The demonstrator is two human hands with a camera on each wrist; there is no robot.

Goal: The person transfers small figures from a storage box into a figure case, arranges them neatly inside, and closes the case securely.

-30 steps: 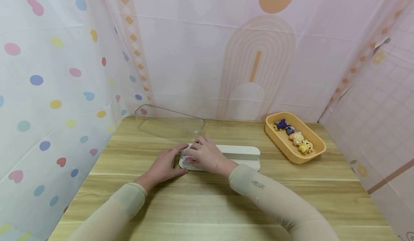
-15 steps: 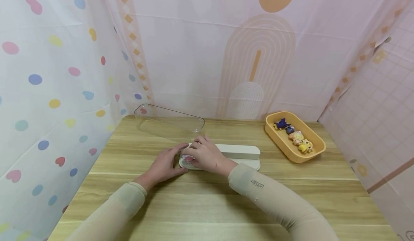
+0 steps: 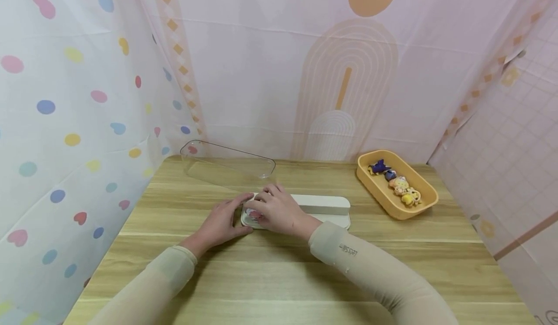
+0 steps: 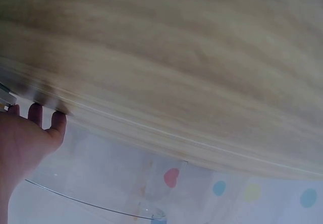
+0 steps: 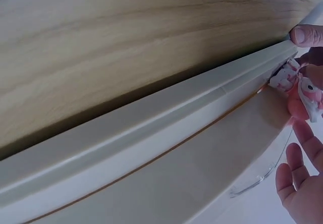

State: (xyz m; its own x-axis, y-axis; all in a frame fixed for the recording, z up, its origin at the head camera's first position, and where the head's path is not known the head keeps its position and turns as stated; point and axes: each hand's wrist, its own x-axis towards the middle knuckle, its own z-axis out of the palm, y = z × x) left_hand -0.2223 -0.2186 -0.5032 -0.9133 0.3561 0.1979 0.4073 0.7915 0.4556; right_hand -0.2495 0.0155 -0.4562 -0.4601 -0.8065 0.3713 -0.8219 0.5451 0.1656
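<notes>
Pinching a pink-and-white toy (image 5: 299,107) in right hand (image 3: 281,212) at left end of base (image 3: 326,204); gripping that rounded edge with left hand (image 3: 221,222); leaving box (image 3: 228,148) behind, open table (image 3: 261,276) in front.

I'm making out small dark lettering (image 3: 348,250), seemingly "Let'sSlim", running across the pale sleeve (image 3: 383,277), just behind the person's right hand (image 3: 282,210).
</notes>
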